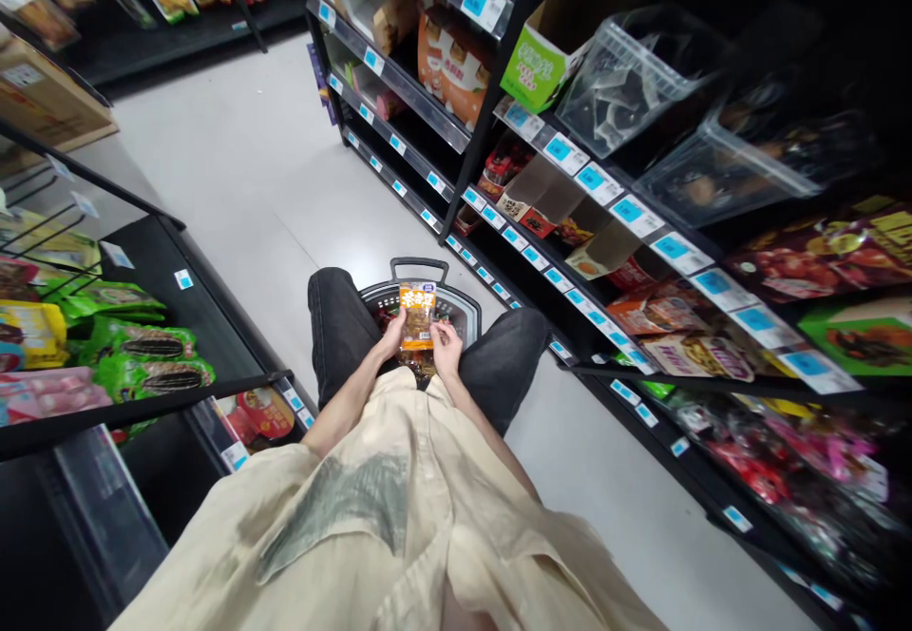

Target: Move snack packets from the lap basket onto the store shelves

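Observation:
Upright between my hands is a small orange snack packet (418, 315) with white lettering and a clear lower part showing brown contents. My left hand (391, 336) grips its left edge, thumb on the front. At the lower right edge, my right hand (446, 346) is closed, its fingertips pinching the packet's side. Below the packet stands a dark shopping basket (466, 315) between my knees, its handle (420, 262) lying on the far side. More packaged goods lie inside the basket, mostly hidden behind the packet and my hands.
On the right, tall shelves (598, 184) carry boxes, clear plastic bins (619, 80) and bagged snacks. To the left, a low black shelf (206, 279) holds green bags (146, 341). Grey floor (235, 165) runs between them. A cardboard box (53, 99) stands at far left.

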Action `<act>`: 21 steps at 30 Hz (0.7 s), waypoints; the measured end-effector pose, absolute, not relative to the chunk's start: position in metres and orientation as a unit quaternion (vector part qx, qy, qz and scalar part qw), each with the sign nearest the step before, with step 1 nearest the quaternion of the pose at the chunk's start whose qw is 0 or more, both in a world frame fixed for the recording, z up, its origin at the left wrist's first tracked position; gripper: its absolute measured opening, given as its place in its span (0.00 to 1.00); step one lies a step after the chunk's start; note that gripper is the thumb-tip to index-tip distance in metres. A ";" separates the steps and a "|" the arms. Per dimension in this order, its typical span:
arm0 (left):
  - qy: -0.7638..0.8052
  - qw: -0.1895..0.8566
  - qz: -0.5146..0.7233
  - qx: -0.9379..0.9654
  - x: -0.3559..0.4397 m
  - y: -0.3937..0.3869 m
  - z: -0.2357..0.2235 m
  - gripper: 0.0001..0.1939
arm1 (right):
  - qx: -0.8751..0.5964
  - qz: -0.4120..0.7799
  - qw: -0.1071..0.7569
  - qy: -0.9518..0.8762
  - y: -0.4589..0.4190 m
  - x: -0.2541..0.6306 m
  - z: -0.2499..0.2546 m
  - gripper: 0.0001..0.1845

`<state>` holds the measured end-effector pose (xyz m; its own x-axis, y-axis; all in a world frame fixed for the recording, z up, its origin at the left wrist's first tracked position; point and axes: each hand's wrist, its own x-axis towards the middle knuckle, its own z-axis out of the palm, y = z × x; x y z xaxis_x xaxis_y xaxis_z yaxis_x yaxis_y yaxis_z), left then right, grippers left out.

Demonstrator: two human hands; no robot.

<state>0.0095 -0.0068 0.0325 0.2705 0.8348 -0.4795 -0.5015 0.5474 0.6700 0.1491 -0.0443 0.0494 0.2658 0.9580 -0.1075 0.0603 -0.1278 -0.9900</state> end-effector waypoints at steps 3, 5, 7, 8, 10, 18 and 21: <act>0.413 0.768 0.449 0.195 0.006 -0.011 0.038 0.42 | -0.607 0.416 0.495 -0.462 -0.047 0.149 0.057 0.16; 0.416 0.768 0.448 0.193 0.004 -0.013 0.039 0.41 | -0.613 0.420 0.477 -0.469 -0.047 0.149 0.055 0.16; 0.424 0.764 0.446 0.193 0.003 -0.013 0.038 0.41 | -0.616 0.436 0.464 -0.464 -0.047 0.148 0.046 0.17; 0.431 0.760 0.447 0.193 0.003 -0.013 0.037 0.41 | -0.616 0.444 0.461 -0.459 -0.046 0.147 0.041 0.18; 0.450 0.744 0.452 0.201 0.003 -0.011 0.035 0.40 | -0.619 0.452 0.461 -0.447 -0.045 0.147 0.031 0.19; 0.546 0.637 0.474 0.268 -0.005 -0.009 0.036 0.27 | -0.647 0.440 0.481 -0.396 -0.045 0.150 0.017 0.20; 0.558 0.610 0.482 0.291 -0.005 -0.009 0.038 0.23 | -0.628 0.461 0.507 -0.369 -0.044 0.148 0.017 0.20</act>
<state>-0.0054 -0.0087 0.0379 -0.0868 0.9124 -0.3999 -0.2625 0.3663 0.8927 0.1483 -0.0441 0.0168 0.3026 0.9306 -0.2060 -0.0048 -0.2146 -0.9767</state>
